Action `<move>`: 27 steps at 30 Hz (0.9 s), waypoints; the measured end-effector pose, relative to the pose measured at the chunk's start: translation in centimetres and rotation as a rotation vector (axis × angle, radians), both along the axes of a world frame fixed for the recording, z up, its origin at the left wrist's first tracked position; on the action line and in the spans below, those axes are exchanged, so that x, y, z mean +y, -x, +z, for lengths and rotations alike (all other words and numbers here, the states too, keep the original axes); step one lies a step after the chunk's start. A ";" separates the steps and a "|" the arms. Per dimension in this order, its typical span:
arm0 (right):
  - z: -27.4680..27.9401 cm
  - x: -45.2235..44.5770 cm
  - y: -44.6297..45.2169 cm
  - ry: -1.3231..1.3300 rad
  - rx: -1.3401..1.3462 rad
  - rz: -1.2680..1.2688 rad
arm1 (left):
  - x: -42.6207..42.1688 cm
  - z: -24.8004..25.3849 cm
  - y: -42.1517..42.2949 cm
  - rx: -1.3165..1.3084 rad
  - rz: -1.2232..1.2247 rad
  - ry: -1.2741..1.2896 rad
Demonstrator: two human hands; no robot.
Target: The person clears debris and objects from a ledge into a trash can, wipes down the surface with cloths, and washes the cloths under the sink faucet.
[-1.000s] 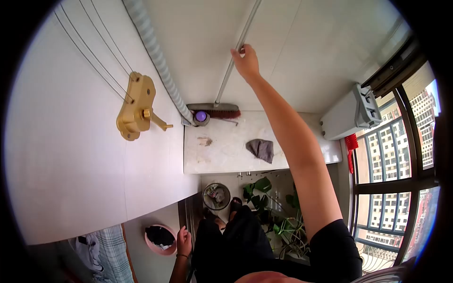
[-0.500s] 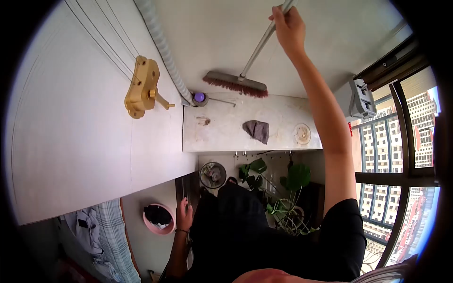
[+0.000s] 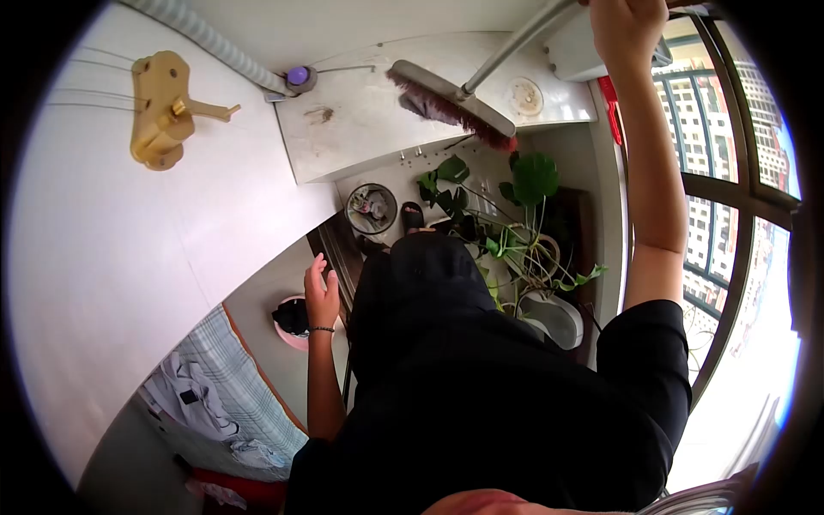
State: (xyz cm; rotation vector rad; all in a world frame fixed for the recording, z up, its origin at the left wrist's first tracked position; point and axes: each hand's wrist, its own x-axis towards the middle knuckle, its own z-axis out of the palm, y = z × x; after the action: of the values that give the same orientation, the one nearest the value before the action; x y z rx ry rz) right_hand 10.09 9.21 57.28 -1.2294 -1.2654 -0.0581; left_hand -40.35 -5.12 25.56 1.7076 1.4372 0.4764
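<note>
At the top edge, my right hand (image 3: 629, 33) is closed around the handle of a broom (image 3: 520, 43). Dark red bristles hang from the broom's grey head, which is tilted over the white ledge (image 3: 360, 124). Behind the bristles a grey cloth (image 3: 415, 105) lies on the ledge, mostly hidden. Whether bristles and cloth touch, I cannot tell. My left hand (image 3: 322, 293) hangs low at my side, holding nothing, its fingers stretched and partly apart. Near it on the floor is a pink basin (image 3: 293, 336) with dark cloth inside.
A round bin (image 3: 371, 209) with litter stands below the ledge, beside a leafy plant (image 3: 534, 178). A gold crank (image 3: 163, 112) sticks out from the left wall. Windows (image 3: 699, 112) line the right side. A purple-capped fitting (image 3: 299, 75) sits at the ledge's back corner.
The broom head has come down from the wall to over the ledge, in front of the cloth. My right hand has moved right. My view has tilted down; my left hand remains open.
</note>
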 end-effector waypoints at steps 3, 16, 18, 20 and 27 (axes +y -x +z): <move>-3.6 -7.6 -2.9 0.108 0.049 -0.067 | -0.1 0.0 0.5 0.025 -0.019 0.053; -29.7 -22.8 -5.3 0.755 0.266 -0.077 | 0.5 0.7 -1.6 0.096 -0.242 0.097; -33.8 -23.3 -6.6 0.782 0.302 -0.120 | 0.6 1.2 -1.7 0.140 -0.255 0.095; -39.1 -23.1 -8.0 0.723 0.416 -0.125 | 0.2 1.0 -1.3 0.163 -0.260 0.074; -50.9 -23.3 -14.2 1.071 0.226 -0.071 | -2.4 0.6 -0.4 0.261 -0.234 0.156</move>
State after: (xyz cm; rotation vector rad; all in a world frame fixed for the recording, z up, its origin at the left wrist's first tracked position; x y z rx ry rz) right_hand 24.24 -14.12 6.40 -2.1058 -1.0454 0.7761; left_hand -39.91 -7.49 26.20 1.8306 1.3892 0.0130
